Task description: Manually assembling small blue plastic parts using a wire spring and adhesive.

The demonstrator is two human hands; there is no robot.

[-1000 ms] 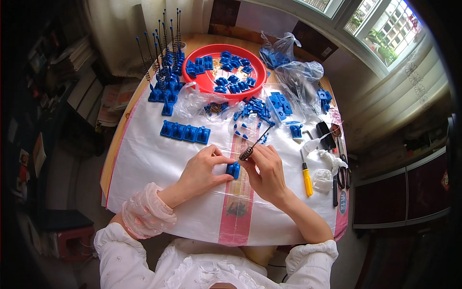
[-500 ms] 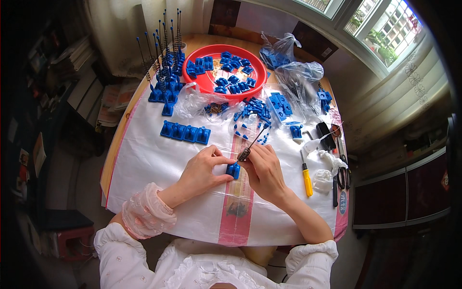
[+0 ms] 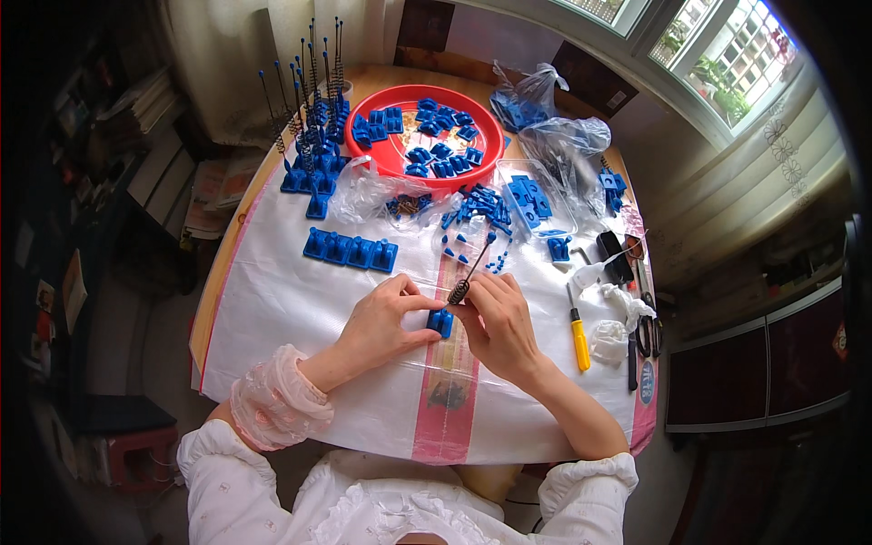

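Note:
My left hand (image 3: 386,320) pinches a small blue plastic block (image 3: 441,324) between thumb and fingers, just above the white sheet. From that block's far end a black coil spring (image 3: 459,292) rises, running into a thin rod with a blue tip (image 3: 491,238) that leans away to the right. The fingers of my right hand (image 3: 500,325) are closed at the spring's lower end, against the block. Those fingertips partly hide the joint between spring and block. A row of joined blue blocks (image 3: 350,250) lies beyond my left hand.
A red basin (image 3: 354,162) of blue parts stands at the back, beside upright spring rods (image 3: 313,109) on blue bases. Small blue pieces (image 3: 481,207) lie scattered past my hands. At right are a yellow-handled screwdriver (image 3: 580,343), a white squeeze bottle (image 3: 589,275) and scissors (image 3: 646,334).
The rod's blue tip has swung a little to the left, so the rod leans less. Both hands stay nearly in place on the block and spring.

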